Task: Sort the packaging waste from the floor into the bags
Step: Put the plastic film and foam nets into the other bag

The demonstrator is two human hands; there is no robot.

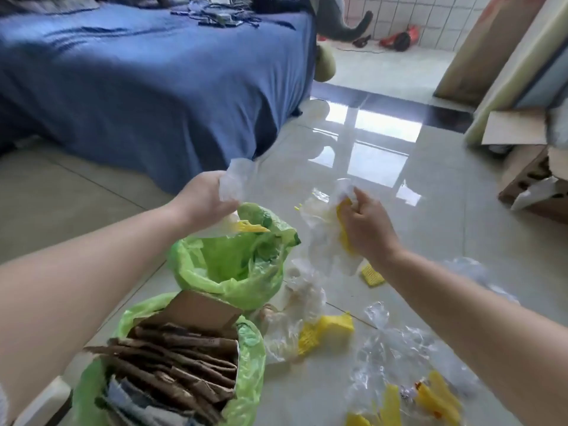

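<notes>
Head view: left hand [212,198] is gripping clear film [232,182] over the far green bag [233,265]; right hand [365,226] is pinching a yellow-and-white wrapper [332,241], likely light, floppy, best bunched.

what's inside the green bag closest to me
The nearer green bag is packed with torn brown cardboard pieces. Whatever lies beneath them is covered and cannot be seen.

We held clear wrap [233,182] in our left hand [204,199], white-yellow wrap [333,238] in our right hand [367,227], above the green bag [227,265].
</notes>
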